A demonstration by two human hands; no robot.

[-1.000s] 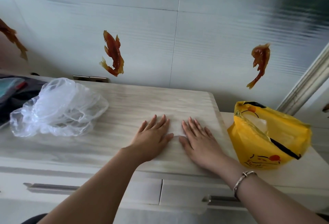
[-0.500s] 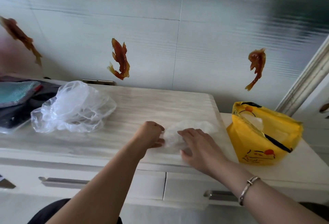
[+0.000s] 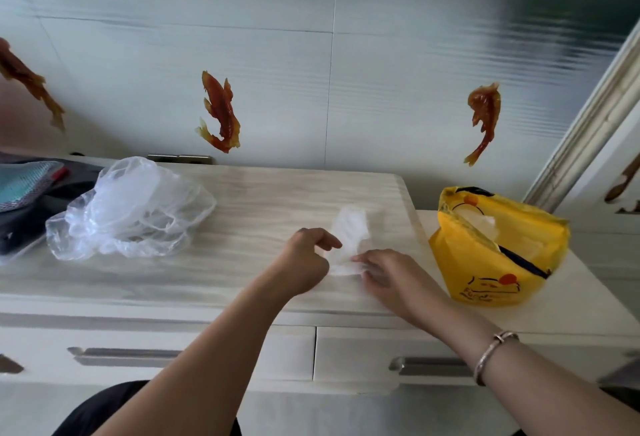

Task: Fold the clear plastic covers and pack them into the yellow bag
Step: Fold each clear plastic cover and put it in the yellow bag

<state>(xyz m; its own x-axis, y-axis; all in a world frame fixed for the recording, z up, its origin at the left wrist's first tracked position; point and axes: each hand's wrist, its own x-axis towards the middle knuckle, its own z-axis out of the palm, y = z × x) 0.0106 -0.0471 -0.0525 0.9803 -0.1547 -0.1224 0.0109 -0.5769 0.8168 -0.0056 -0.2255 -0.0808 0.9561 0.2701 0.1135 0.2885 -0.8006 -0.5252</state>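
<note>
We see both hands curled on the tabletop [image 3: 242, 200], left hand [image 3: 306, 262] and right hand [image 3: 391, 276] pinching one clear plastic cover [image 3: 348, 238].

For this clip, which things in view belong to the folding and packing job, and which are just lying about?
Job:
- folded clear cover, pinched by the left hand and right hand
- heap of clear covers, waiting
- yellow bag, open, plastic already inside

Lying about:
- dark items with teal cloth at far left
- fish stickers on the wall
- bracelet
</note>
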